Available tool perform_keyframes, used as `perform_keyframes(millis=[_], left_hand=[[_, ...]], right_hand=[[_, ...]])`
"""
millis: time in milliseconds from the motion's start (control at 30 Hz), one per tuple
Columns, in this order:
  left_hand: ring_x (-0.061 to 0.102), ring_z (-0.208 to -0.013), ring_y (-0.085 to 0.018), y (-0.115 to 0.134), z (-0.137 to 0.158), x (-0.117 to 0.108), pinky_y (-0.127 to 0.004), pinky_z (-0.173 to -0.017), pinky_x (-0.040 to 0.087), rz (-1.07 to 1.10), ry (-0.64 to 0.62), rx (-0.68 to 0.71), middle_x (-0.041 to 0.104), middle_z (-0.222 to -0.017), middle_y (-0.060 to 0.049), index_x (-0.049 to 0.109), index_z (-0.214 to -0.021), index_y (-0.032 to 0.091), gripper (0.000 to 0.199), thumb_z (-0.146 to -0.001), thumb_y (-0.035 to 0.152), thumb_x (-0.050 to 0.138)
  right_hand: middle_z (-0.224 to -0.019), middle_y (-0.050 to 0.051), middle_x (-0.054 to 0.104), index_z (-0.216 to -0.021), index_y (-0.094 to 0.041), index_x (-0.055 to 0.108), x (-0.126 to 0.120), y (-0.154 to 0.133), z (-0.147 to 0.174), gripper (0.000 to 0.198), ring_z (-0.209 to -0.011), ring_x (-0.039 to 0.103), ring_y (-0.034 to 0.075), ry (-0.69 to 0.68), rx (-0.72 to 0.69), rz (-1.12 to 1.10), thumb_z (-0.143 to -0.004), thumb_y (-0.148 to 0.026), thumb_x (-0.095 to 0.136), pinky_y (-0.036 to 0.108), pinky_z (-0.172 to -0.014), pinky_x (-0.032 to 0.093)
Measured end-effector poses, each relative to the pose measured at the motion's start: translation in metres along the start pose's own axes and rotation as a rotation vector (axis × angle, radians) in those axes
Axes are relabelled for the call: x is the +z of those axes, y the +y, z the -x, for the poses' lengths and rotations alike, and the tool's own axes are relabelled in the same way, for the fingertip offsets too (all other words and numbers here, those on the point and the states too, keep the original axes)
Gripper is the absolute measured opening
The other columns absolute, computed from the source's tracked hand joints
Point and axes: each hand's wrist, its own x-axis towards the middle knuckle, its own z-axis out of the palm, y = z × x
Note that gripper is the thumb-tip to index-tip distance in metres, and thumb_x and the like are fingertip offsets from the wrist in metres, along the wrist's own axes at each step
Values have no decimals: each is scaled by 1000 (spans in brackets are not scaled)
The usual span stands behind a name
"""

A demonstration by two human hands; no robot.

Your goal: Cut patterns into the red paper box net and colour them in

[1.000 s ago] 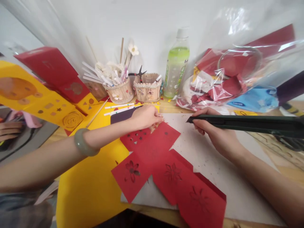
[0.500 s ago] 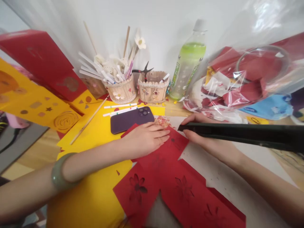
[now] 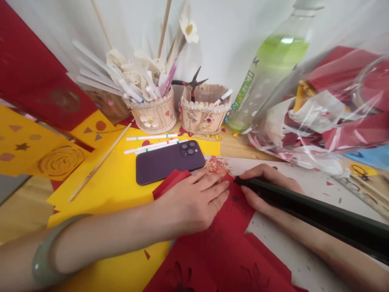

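Fingers stretched out, my left hand lies flat on the red paper and presses it down. Cut-out flower shapes show in this paper, towards the bottom of the view. My right hand is closed round a long black pen-shaped tool, which slants from the paper's upper right part to the right edge of the view. Its tip end is at the paper's edge, just right of my left fingertips; I cannot make out the tip itself. Small red and yellow scraps lie just beyond the paper.
A purple phone lies on yellow paper, near white sticks and a thin wooden stick. Behind stand two wooden baskets, pliers and a green-labelled bottle. A clear plastic bag fills the right.
The view has moved closer and lower over the table. The black tool's rear end now slants further down to the right. My left hand still lies on the red paper.
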Motion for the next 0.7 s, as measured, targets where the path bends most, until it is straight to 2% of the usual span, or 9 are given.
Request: perform_keyframes(millis=[233, 700], left_hand=[[58, -105, -27, 1, -1, 0, -41, -89, 48, 24, 30, -20, 62, -116, -12, 63, -107, 5, 38, -93, 9, 29], [58, -104, -27, 3, -1, 4, -41, -89, 47, 59, 76, -66, 63, -114, -13, 64, -105, 5, 41, -94, 9, 25]], right_hand=[[-65, -4, 65, -81, -26, 58, 3, -2, 1, 7, -56, 58, 13, 6, 78, 5, -76, -28, 54, 24, -54, 46], [-63, -6, 65, -80, -26, 57, 6, -2, 3, 6, -51, 57, 11, 39, 55, 36, -75, -26, 55, 21, -52, 46]])
